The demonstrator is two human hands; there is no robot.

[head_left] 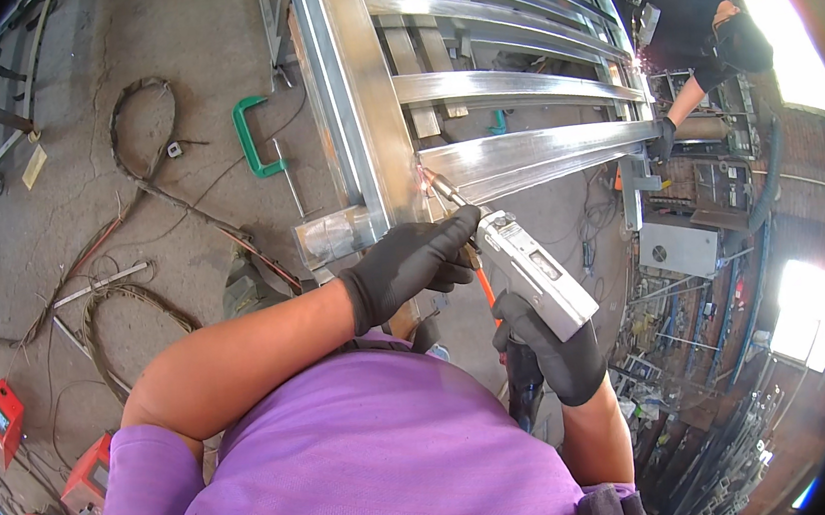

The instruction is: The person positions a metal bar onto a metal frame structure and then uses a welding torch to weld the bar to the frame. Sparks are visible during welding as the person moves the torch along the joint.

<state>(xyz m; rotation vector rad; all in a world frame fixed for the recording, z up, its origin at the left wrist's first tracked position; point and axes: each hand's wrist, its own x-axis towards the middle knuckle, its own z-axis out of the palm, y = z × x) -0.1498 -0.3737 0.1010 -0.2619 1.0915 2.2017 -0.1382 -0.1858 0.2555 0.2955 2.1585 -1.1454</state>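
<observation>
White torch (537, 273) gripped at rear by right hand (557, 345), front steadied by left hand (411, 266); frame joint (417, 162) could be missed if nozzle (445, 190) is jostled.

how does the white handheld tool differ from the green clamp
The white handheld tool has a long, boxy body; the green clamp is C-shaped.
The tool is in use, gripped near its rear by the right hand, its tip at a glowing spot on the metal frame; the clamp lies unheld on the floor.
Both have a slender metal part at one end.
</observation>
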